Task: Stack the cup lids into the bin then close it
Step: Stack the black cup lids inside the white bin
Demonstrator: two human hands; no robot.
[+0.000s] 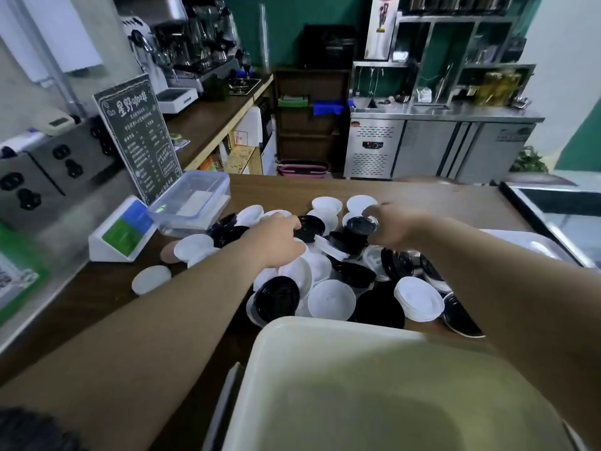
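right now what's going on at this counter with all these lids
A person is sorting a heap of loose cup lids, black and white, on the wooden counter. The right hand grips a small stack of black lids. The left hand reaches to a single black lid in the heap; whether it has hold of it is unclear. The pale bin in front is open, with no lids visible inside.

- The left hand [279, 242] is bare, and so is its forearm [162, 307] all the way to the frame edge.
- The right hand [395, 227] is bare likewise, forearm uncovered.
- A dark patch [29, 431] at the lower left corner: too blurred to tell.
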